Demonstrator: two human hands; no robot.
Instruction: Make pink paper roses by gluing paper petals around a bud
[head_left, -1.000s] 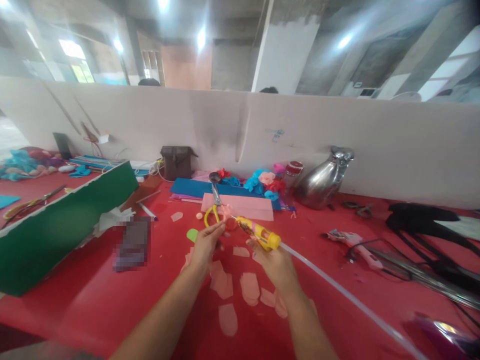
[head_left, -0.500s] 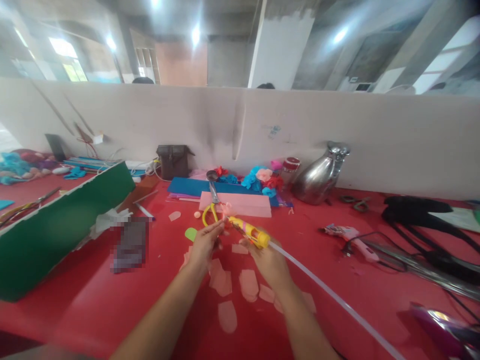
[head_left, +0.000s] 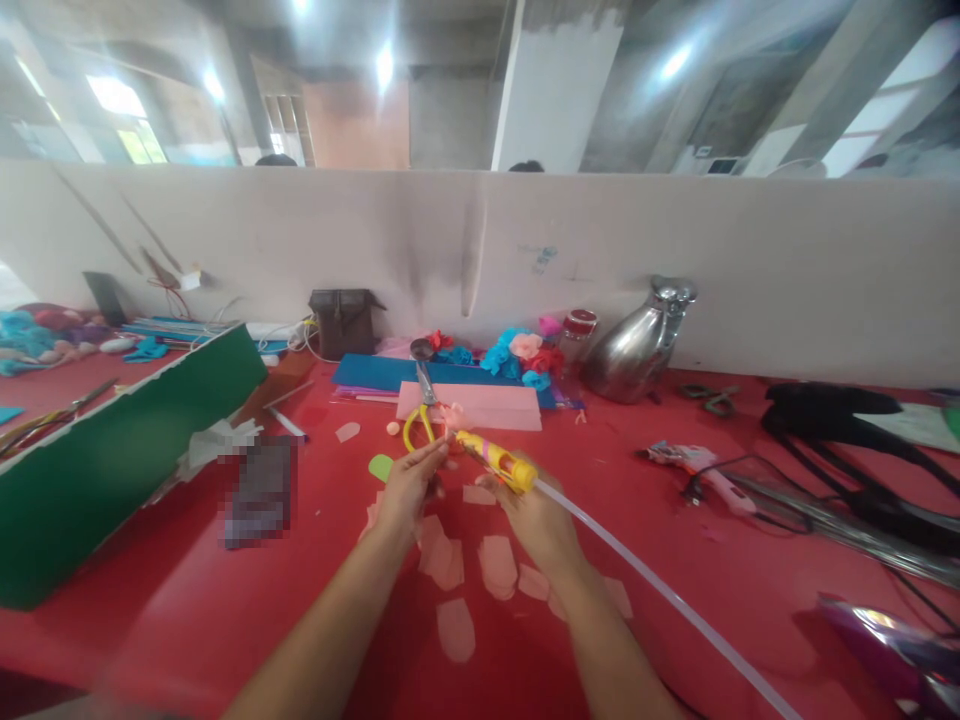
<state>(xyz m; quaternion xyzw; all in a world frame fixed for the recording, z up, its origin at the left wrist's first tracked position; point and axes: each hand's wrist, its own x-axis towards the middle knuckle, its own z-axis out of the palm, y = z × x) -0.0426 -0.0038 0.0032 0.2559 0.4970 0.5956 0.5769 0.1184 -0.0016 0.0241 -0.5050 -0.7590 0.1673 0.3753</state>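
Note:
My right hand (head_left: pixel 534 515) is wrapped round a yellow hot glue gun (head_left: pixel 491 455), its nozzle pointing left. A long translucent glue stick (head_left: pixel 660 572) trails from its rear toward the lower right. My left hand (head_left: pixel 409 485) pinches a small pink paper flower (head_left: pixel 451 414) at the fingertips, close to the nozzle; the exact grip is partly hidden. Pink paper petals (head_left: pixel 456 630) lie loose and in small piles beneath and between my forearms. Just beyond my left fingers are yellow-handled scissors (head_left: pixel 410 430), and a green rounded piece (head_left: pixel 380 467) lies beside that hand.
Pink sheets (head_left: pixel 495 405), blue sheets (head_left: pixel 375 372) and a bunch of paper flowers (head_left: pixel 517 355) lie ahead. A metal jug (head_left: pixel 637 345) stands behind right, near a red-lidded jar (head_left: pixel 579 335). A green board (head_left: pixel 127 460) rises at left. A corded pink tool (head_left: pixel 724 490) lies right.
The view shifts very slightly. Both hands, the glue gun and the flower keep almost the same places.

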